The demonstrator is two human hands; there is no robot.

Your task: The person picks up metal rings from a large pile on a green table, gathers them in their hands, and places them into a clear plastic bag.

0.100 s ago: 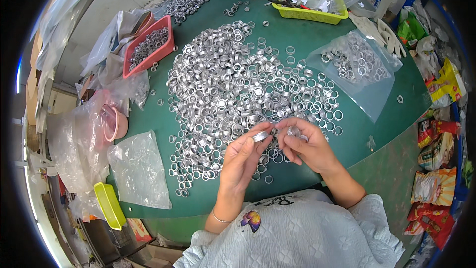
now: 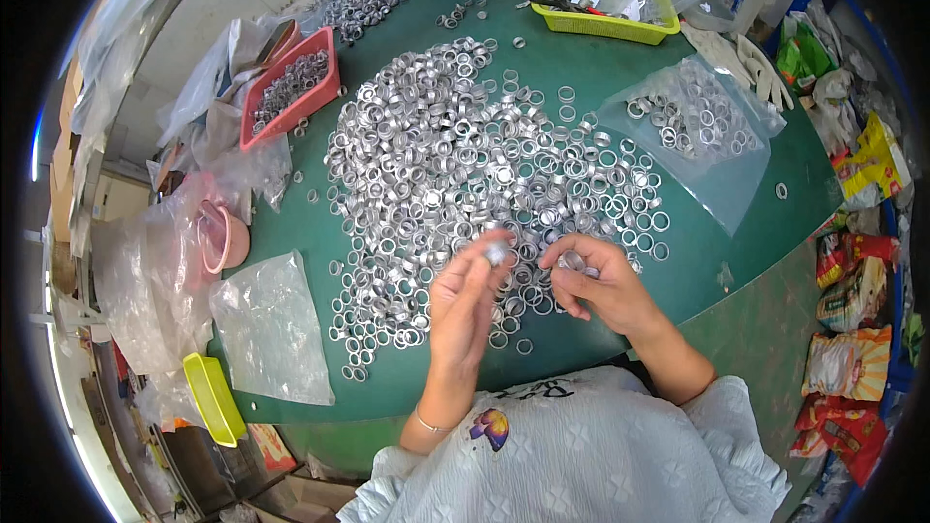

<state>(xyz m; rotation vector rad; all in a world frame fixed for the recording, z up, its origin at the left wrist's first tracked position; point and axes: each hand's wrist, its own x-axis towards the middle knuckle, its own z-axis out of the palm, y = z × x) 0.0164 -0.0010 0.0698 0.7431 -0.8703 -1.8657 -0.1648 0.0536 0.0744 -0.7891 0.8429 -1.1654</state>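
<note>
From the head view, I see the left hand [image 2: 459, 302] with fingertips clamped on a blurred silver ring [image 2: 497, 253]. At its three o'clock, the right hand [image 2: 612, 289] curls its fingers around at least one loose ring [image 2: 573, 261]. The ring pile [image 2: 426, 169] spreads toward eleven o'clock.

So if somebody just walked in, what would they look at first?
Probably the big heap of shiny silver rings in the middle of the green table. Next might come the two hands at its near edge: the left hand with a blurry ring, the right hand with silver rings too. The bright yellow-green basket at the far side also stands out.
</note>
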